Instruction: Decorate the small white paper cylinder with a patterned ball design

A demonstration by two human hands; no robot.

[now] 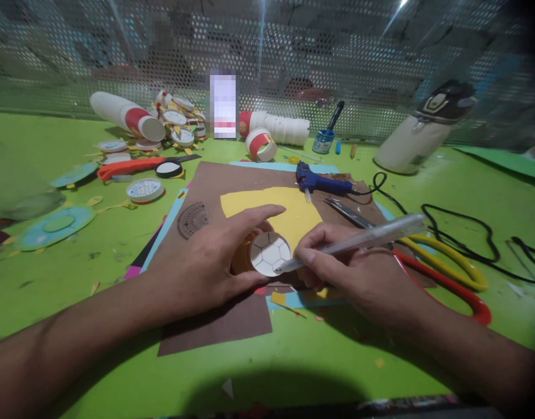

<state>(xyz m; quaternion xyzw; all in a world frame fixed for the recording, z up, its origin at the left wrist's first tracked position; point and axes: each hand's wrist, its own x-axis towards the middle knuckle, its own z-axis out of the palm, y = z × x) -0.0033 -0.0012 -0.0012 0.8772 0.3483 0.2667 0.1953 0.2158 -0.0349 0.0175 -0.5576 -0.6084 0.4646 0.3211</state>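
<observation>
A small white disc with a black-line pattern of polygons faces up in my left hand, whose thumb and fingers curve round its rim. In my right hand is a silver-grey pen, its tip touching the lower right of the disc. Beneath both hands lie a brown sheet and a yellow piece of paper. A blue glue gun rests just beyond the yellow paper. Scissors with yellow and red handles lie beside my right wrist.
White cups, a lit phone, more cups and a bottle line the back of the green table. Orange-handled scissors and patterned discs lie at left. A black cord winds at right.
</observation>
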